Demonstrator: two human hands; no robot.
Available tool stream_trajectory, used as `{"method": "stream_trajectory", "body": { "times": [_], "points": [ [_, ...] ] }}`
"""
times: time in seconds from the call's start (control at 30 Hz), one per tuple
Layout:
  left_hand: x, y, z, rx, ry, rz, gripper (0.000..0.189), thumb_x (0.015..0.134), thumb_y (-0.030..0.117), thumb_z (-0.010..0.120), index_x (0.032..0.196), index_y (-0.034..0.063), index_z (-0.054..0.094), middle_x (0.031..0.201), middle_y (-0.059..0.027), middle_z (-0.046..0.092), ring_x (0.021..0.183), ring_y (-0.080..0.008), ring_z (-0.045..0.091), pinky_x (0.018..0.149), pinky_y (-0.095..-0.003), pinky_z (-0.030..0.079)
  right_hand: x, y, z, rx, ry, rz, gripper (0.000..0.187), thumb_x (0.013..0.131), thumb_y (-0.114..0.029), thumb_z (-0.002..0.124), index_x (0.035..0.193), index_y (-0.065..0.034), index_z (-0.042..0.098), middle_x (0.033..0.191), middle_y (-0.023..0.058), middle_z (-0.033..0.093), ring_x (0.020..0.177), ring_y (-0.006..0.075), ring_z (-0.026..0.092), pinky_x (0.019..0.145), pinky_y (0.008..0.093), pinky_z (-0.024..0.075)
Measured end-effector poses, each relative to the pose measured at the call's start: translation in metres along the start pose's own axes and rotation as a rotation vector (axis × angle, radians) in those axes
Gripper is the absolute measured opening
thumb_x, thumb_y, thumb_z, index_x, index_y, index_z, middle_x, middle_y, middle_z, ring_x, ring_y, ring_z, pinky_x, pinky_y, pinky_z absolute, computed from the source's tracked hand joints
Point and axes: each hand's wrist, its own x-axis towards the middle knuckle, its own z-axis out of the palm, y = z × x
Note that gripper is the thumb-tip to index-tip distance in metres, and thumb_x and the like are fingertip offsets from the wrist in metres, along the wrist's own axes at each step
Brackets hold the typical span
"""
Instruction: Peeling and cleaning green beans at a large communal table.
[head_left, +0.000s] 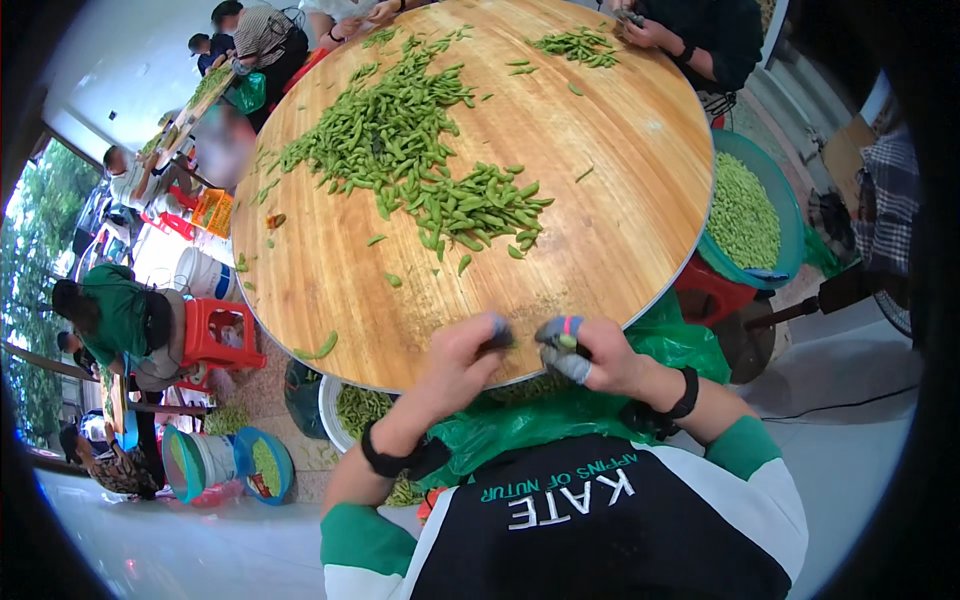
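My left hand (461, 358) is curled over the near edge of the round wooden table (615, 217), its covered fingertips blurred; whether it holds anything cannot be told. Just right of it, my right hand (600, 354), with grey coverings on thumb and fingers, pinches a green soybean pod (567, 341). The fingertips of the two hands face each other, a small gap apart. Beyond them lies a big pile of green soybean pods (390, 135), spreading towards me. Under the table edge, green plastic (525, 420) covers my lap.
A teal basin of shelled beans (742, 214) rests on a red stool (705, 289) at right. A white tub of pods (360, 409) is below the table's near edge. Co-workers' hands (645, 34) are across the table. Red stools (221, 334) and blue basins (262, 465) stand left.
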Motion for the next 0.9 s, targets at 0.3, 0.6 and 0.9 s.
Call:
{"method": "stream_trajectory", "body": {
  "times": [0.3, 0.6, 0.9],
  "points": [
    [0.025, -0.039, -0.046, 0.675, 0.230, 0.072, 0.017, 0.076, 0.006, 0.063, 0.093, 0.0036, 0.062, 0.088, -0.0170, 0.058, 0.081, -0.0379, 0.057, 0.072, -0.0435, 0.048, 0.001, -0.024, -0.008, -0.422, -0.553, 0.105, 0.038, 0.081, -0.012, 0.062, 0.115, -0.0002, 0.049, 0.070, 0.0155, 0.058, 0.064, 0.0365, 0.060, 0.054, 0.0441, 0.0466],
    [0.070, -0.062, -0.014, 0.504, 0.191, 0.030, 0.012, 0.082, 0.005, 0.059, 0.093, -0.0014, 0.057, 0.082, -0.0204, 0.057, 0.075, -0.0361, 0.057, 0.067, -0.0419, 0.048, -0.005, 0.002, -0.006, 0.208, -0.106, 0.253, 0.040, 0.097, -0.018, 0.050, 0.132, -0.0017, 0.045, 0.074, 0.0037, 0.059, 0.062, 0.0180, 0.058, 0.057, 0.0332, 0.0462],
    [0.025, -0.005, 0.020, -0.568, -0.001, -0.326, 0.012, 0.095, 0.014, 0.054, 0.094, 0.0027, 0.057, 0.077, 0.0003, 0.059, 0.065, -0.0056, 0.053, 0.057, -0.0204, 0.042, 0.014, -0.017, -0.001, 0.819, -0.001, 0.631, 0.044, 0.099, -0.016, 0.043, 0.142, -0.0082, 0.038, 0.068, -0.0022, 0.051, 0.052, 0.0038, 0.044, 0.047, 0.0182, 0.0344]
  ]
}}
